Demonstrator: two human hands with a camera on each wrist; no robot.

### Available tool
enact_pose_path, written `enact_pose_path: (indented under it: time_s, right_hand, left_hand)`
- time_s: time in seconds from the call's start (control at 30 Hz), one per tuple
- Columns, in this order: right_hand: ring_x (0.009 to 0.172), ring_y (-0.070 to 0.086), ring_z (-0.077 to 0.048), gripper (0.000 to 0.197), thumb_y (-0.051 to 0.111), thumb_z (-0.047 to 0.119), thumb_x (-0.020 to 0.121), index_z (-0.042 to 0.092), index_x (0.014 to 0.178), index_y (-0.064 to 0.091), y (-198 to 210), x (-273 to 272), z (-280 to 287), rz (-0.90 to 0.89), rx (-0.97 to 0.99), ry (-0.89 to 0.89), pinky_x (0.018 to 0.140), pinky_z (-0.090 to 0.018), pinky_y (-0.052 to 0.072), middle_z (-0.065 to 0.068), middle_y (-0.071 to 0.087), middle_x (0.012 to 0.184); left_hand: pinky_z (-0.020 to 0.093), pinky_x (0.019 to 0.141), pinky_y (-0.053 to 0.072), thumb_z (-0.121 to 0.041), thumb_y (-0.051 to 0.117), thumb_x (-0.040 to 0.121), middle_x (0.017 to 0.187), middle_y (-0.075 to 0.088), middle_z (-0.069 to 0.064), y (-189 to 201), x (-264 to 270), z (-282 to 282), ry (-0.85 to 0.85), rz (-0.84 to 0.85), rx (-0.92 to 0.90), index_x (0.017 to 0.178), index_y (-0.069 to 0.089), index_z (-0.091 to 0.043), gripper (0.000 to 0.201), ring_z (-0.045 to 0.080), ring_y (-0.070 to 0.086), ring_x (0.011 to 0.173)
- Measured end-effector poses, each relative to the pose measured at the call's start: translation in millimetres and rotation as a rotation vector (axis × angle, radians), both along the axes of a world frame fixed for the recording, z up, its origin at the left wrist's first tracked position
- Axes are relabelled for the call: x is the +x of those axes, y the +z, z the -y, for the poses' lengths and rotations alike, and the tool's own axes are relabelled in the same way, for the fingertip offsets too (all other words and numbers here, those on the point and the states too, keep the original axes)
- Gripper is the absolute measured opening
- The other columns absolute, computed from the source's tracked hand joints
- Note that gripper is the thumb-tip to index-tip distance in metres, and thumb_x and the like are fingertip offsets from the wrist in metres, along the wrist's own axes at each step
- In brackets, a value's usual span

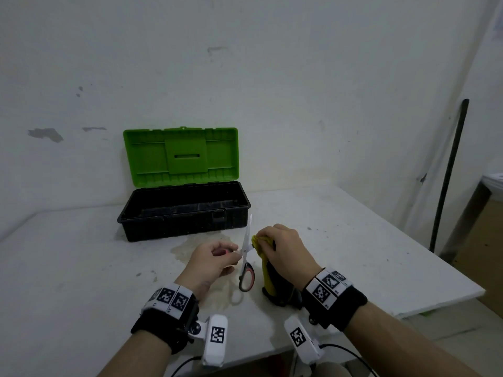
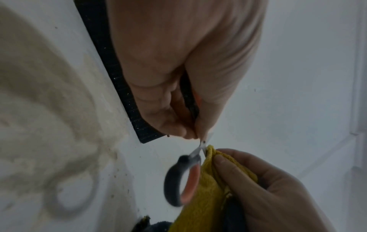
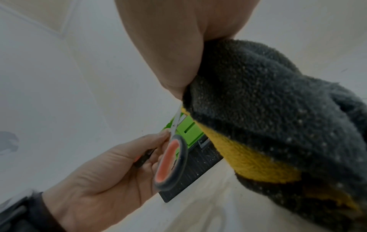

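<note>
Head view: left hand (image 1: pixel 215 257) curls round one scissors (image 1: pixel 245 250) handle; right hand (image 1: pixel 285 248) grips bunched yellow-grey cloth (image 1: pixel 266 276) touching the blades.

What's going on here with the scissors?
A person seems to be wiping scissors with a yellow and dark grey cloth. The left hand pinches the scissors near the pivot, blades pointing up and away. The right hand holds the cloth bunched against a blade. Behind them on the table, a black toolbox stands open, green lid upright.
</note>
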State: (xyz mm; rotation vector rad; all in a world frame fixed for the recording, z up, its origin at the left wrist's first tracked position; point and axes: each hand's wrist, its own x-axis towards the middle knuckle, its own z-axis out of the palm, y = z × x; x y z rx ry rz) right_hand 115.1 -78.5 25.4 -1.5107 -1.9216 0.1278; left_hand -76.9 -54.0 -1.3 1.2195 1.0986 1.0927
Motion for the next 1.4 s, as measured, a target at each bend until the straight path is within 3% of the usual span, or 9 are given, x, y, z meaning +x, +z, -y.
enact_pose_path:
  time_s: [0.2,0.37,0.43,0.53,0.77,0.9,1.03,1.23,1.4]
  right_hand:
    - [0.087,0.058,-0.017,0.017,0.057,0.024,0.095,0.021,0.104,0.070,4.8,-5.3,-3.6,-0.029,0.061,-0.013,0.076,-0.024,0.043,-0.002,0.065,0.096]
    - [0.088,0.058,-0.015,0.016,0.058,0.021,0.094,0.020,0.104,0.070,5.2,-9.8,-5.7,-0.043,0.108,0.005,0.075,-0.017,0.039,0.000,0.066,0.097]
    - [0.089,0.059,-0.014,0.016,0.059,0.022,0.093,0.022,0.105,0.069,4.8,-12.6,-5.5,-0.043,0.120,0.025,0.077,-0.021,0.044,0.001,0.066,0.098]
    - [0.091,0.059,-0.014,0.016,0.060,0.025,0.093,0.024,0.108,0.065,4.2,-16.6,-3.5,-0.047,0.142,0.074,0.081,-0.028,0.050,0.003,0.066,0.101]
    - [0.081,0.060,-0.015,0.012,0.061,0.023,0.092,0.021,0.098,0.072,4.4,-29.3,-0.1,-0.029,0.117,0.144,0.071,-0.037,0.052,0.000,0.065,0.093]
    - [0.083,0.060,-0.018,0.016,0.058,0.022,0.093,0.022,0.097,0.073,15.4,-24.2,-5.1,-0.030,0.071,0.063,0.076,-0.035,0.051,-0.002,0.064,0.093]
    - [0.086,0.060,-0.017,0.015,0.057,0.020,0.093,0.022,0.096,0.071,26.7,-7.9,-19.8,-0.069,0.121,-0.103,0.079,-0.030,0.049,0.000,0.067,0.093]
    - [0.087,0.060,-0.016,0.016,0.058,0.029,0.095,0.025,0.103,0.071,16.3,-26.2,3.4,-0.031,0.081,0.150,0.077,-0.035,0.052,0.002,0.065,0.097]
    - [0.088,0.060,-0.020,0.016,0.058,0.022,0.094,0.026,0.101,0.072,25.9,-10.4,-12.7,-0.048,0.121,-0.034,0.078,-0.034,0.050,0.001,0.064,0.093]
  left_hand:
    - [0.035,0.076,0.058,-0.001,0.079,0.080,0.089,0.074,0.013,1.0,9.5,2.2,0.178,0.342,-0.066,0.094,0.069,-0.006,0.018,0.019,0.071,0.077]
    - [0.038,0.076,0.060,-0.012,0.067,0.094,0.100,0.074,0.013,6.3,16.8,3.5,0.113,0.515,-0.129,0.106,0.066,-0.004,0.014,0.026,0.076,0.090]
    - [0.038,0.072,0.062,-0.019,0.061,0.099,0.100,0.072,0.011,7.3,18.7,4.0,0.110,0.479,-0.125,0.108,0.065,-0.005,0.017,0.025,0.075,0.084]
    - [0.029,0.058,0.057,-0.024,0.058,0.101,0.082,0.063,0.012,4.1,20.9,6.3,0.158,0.368,-0.068,0.101,0.066,-0.006,0.020,0.018,0.063,0.065]
    - [0.030,0.063,0.056,-0.019,0.059,0.101,0.053,0.058,0.004,0.1,22.7,13.1,0.150,0.245,0.027,0.076,0.064,-0.001,0.032,0.015,0.059,0.055]
    - [0.027,0.057,0.055,-0.016,0.062,0.098,0.059,0.060,0.011,-0.2,21.3,13.0,0.172,0.207,0.074,0.082,0.069,0.005,0.028,0.017,0.057,0.054]
    - [0.031,0.059,0.054,-0.020,0.062,0.099,0.058,0.061,0.008,-5.5,18.4,9.1,0.188,0.192,0.078,0.087,0.068,0.009,0.031,0.017,0.058,0.054]
    - [0.028,0.056,0.052,-0.018,0.059,0.101,0.061,0.059,0.010,-3.2,20.5,5.6,0.155,0.252,0.062,0.089,0.068,0.008,0.030,0.015,0.056,0.053]
    - [0.024,0.051,0.048,-0.018,0.059,0.101,0.061,0.057,0.011,-5.0,17.8,8.7,0.147,0.243,0.093,0.082,0.063,0.005,0.030,0.019,0.054,0.052]
